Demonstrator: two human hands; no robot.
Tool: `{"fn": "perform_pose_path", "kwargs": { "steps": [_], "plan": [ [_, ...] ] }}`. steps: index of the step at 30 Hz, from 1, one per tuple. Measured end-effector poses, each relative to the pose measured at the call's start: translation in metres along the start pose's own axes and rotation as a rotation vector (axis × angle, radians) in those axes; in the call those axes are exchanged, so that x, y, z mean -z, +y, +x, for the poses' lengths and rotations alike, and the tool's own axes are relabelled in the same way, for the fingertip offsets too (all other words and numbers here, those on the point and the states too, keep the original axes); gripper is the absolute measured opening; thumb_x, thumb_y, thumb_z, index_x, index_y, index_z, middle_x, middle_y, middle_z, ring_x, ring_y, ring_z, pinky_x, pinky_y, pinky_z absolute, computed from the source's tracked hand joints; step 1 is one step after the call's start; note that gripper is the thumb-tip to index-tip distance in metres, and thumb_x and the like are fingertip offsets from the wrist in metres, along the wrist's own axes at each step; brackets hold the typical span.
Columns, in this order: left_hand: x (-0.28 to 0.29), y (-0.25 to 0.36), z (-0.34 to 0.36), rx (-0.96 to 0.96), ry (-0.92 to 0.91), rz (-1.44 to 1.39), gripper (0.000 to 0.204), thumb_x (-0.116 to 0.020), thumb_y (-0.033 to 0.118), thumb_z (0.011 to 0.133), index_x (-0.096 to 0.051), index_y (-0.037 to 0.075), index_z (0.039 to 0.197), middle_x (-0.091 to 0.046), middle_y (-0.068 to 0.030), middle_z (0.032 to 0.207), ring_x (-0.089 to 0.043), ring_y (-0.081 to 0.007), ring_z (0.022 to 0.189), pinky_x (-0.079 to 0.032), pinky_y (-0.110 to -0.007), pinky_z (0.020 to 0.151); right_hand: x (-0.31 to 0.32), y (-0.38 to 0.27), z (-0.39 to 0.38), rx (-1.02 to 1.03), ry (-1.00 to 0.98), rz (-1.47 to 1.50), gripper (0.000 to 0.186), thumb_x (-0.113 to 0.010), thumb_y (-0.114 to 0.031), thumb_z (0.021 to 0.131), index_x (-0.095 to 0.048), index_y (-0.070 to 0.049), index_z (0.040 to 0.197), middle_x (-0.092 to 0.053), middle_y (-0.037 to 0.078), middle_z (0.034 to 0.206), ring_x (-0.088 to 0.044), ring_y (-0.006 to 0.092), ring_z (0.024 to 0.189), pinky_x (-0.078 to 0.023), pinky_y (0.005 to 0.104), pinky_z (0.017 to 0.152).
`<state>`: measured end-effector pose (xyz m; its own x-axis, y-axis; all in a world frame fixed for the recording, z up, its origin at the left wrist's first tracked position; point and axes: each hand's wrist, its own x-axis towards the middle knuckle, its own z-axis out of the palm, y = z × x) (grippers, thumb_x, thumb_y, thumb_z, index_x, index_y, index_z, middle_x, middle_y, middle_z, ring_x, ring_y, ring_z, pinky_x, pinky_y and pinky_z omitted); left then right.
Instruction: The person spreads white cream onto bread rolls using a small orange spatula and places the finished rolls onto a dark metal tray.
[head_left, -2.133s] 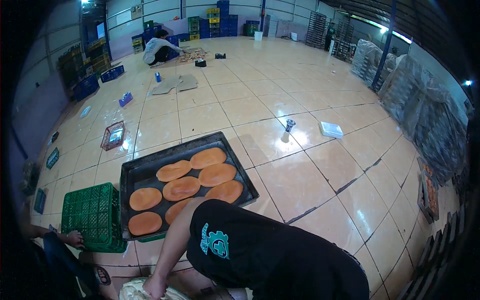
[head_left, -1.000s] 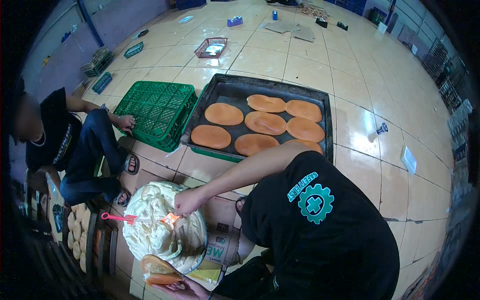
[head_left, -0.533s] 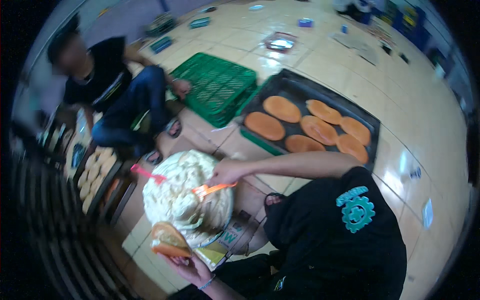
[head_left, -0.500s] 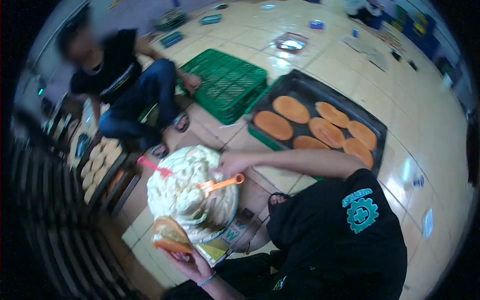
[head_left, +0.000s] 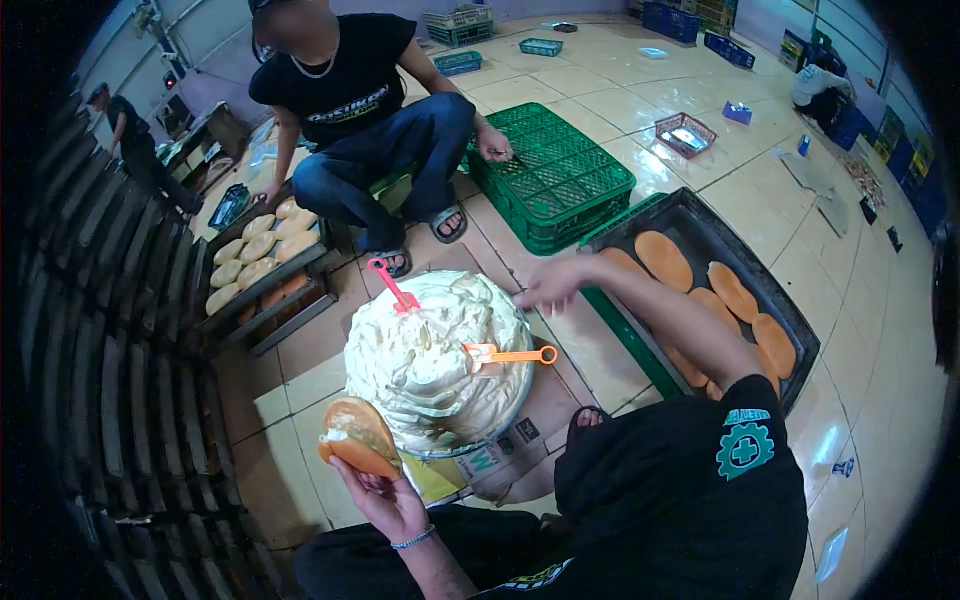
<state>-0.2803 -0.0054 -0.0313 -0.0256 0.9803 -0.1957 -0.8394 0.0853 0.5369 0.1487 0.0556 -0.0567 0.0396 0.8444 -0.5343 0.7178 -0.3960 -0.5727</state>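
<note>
The split bun (head_left: pixel 360 438) is held by the fingers (head_left: pixel 352 483) of the left hand (head_left: pixel 390 508), which are curled closely about its underside, just beside the near-left rim of the bowl (head_left: pixel 487 446); a light hold seems best, so that the crumb is not crushed and the cut is kept parted. Nothing appears to be held by the right hand (head_left: pixel 558 284), its fingers loosely extended near the bowl's far-right rim. The orange spatula (head_left: pixel 518 356) is sunk blade-first in the cream (head_left: pixel 420 380); it is probably best gripped by its ringed handle, which overhangs the right rim. The pink spatula (head_left: pixel 393 285), at the far-left side, is best avoided. The right forearm should be kept raised above the dark tray (head_left: pixel 690 215), so that its whole buns (head_left: pixel 663 261) are not brushed.
</note>
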Motion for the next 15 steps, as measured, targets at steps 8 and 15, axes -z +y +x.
{"fn": "perform_pose_path", "kwargs": {
  "steps": [8,15],
  "plan": [
    [-0.017,-0.021,0.000,0.106,0.131,0.035,0.053,-0.059,0.024,0.099,-0.040,0.005,0.145,-0.048,-0.0093,0.143,-0.049,-0.0186,0.129,-0.040,-0.034,0.110,0.043,0.121,-0.048,-0.467,0.465,-0.424,0.025,-0.058,-0.024,0.079,-0.077,-0.009,0.086,-0.075,0.011,0.092,-0.072,0.0283,0.085,-0.055,0.0449,0.072],
    [-0.014,-0.014,-0.011,-0.161,0.113,0.456,0.066,-0.055,0.004,0.097,-0.024,0.008,0.154,-0.035,-0.0111,0.152,-0.045,-0.0220,0.131,-0.035,-0.035,0.115,-0.109,0.168,-0.081,-0.586,0.797,-0.355,0.093,-0.056,-0.056,0.089,-0.015,-0.004,0.154,-0.010,0.025,0.160,-0.009,0.0379,0.150,-0.009,0.0546,0.119]
  ]
}}
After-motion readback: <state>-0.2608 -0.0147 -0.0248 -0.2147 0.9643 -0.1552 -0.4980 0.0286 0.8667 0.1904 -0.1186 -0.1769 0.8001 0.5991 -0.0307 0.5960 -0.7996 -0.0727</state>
